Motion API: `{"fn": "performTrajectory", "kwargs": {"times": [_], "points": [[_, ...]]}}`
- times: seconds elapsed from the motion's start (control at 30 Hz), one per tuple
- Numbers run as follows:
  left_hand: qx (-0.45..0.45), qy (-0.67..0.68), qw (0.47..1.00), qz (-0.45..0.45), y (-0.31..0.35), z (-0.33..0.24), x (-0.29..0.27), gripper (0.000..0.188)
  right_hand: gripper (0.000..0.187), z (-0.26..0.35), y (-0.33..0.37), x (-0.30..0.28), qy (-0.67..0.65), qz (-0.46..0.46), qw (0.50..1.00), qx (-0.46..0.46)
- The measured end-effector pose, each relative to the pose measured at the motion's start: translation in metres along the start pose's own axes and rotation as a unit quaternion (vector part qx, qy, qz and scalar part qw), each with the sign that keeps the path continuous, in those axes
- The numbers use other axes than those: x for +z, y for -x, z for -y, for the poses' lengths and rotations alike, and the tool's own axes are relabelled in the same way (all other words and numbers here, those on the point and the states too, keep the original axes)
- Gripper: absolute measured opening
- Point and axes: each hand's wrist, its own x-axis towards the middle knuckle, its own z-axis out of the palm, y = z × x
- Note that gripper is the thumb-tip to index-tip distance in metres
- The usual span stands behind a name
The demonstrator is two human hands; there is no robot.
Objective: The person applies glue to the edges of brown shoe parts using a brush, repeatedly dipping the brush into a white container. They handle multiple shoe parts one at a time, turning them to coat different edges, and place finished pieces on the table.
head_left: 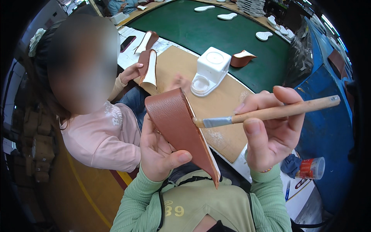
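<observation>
The left hand, fingers curled, grips a brown wedge-shaped piece before the person's body. The right hand, partly closed, pinches a wooden brush; its bristles seem to touch the piece's edge, though contact is hard to confirm. Beyond, a white container stands on brown board, near a green surface. At left, a co-worker in pink holds a similar piece; at right, a clear cup touches blue cloth.
</observation>
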Motion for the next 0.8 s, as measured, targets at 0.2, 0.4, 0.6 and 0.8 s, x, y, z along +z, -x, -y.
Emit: {"fn": "performTrajectory", "kwargs": {"times": [0.2, 0.4, 0.6, 0.8], "points": [[0.028, -0.012, 1.000, -0.003, -0.002, 0.000, 0.007, 0.093, 0.052, 0.001, 0.006, -0.005, 0.023, 0.012, 1.000, -0.005], [0.022, -0.006, 1.000, 0.007, -0.002, 0.002, 0.009, 0.092, 0.051, 0.005, 0.010, -0.008, 0.032, 0.006, 0.999, 0.000], [0.024, -0.004, 1.000, 0.008, -0.005, 0.002, 0.011, 0.091, 0.049, 0.007, 0.015, -0.012, 0.006, 0.015, 1.000, -0.016], [0.029, -0.035, 0.999, -0.006, -0.003, 0.001, 0.002, 0.089, 0.049, 0.013, 0.021, -0.021, -0.030, 0.052, 0.998, 0.006]]}}
